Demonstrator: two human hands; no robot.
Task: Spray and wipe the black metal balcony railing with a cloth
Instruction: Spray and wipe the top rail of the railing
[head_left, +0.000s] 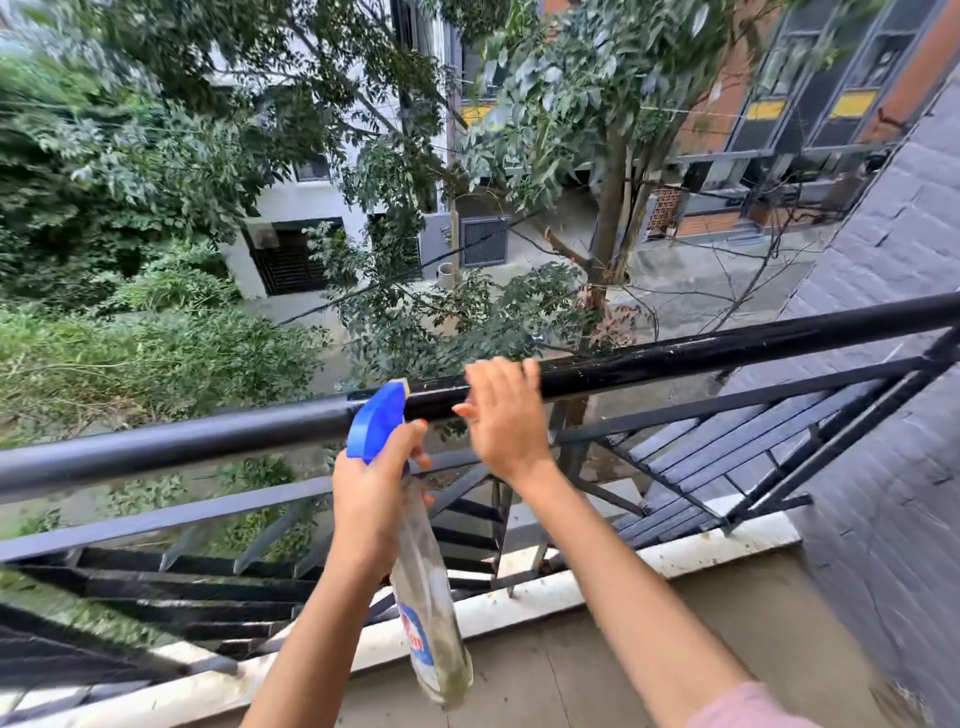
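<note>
The left hand (371, 493) is wrapped round the neck of the spray bottle (428, 597), fingers curled in front where the trigger sits. It holds the bottle nearly upright, with the blue spray head (376, 421) raised level with the top bar of the black railing (727, 348). The nozzle is just beside the bar and points at it, so the spray should land on the metal and not drift out over the street below. That placement suggests the spraying step is in hand.

The right hand (501, 415) lies on the same bar just right of the nozzle. Its fingers are hooked over the top of the bar and the thumb sticks out toward the bottle. No cloth shows in or under this hand (it may be hidden, or somewhere outside the view), so the hand looks placed to steady the person or to rub the bar bare.

The bar to the right of the right hand is glossy and streaked, as if wet, while the stretch to the left of the bottle looks dull. By that look the work runs from right to left, with much of the bar and all the lower slats (727, 447) left to do.

The bottle looks nearly empty, so it should handle lightly.
</note>
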